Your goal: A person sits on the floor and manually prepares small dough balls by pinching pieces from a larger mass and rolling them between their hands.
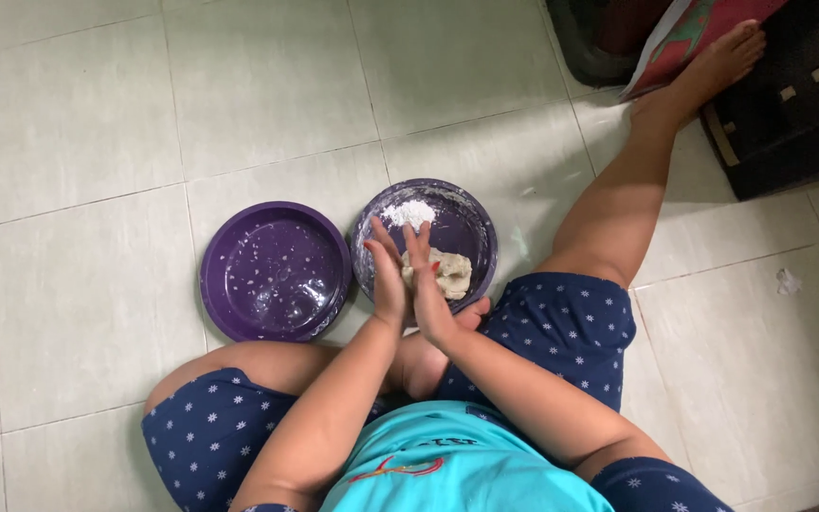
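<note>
Pale, glossy square floor tiles (87, 123) are filling almost the whole view, their thin dark grout lines (174, 104) running in a slanted grid while soft light is glinting off the sheen toward the upper left edge. Up in the top right corner a dark, boxy piece of furniture (789, 114) is sitting on the tiles, with a red printed sheet (689, 38) leaning beside it and a black rounded shape (585, 43) showing at the top edge. A small crumpled white scrap (788, 281) is lying on the floor at the right.
</note>
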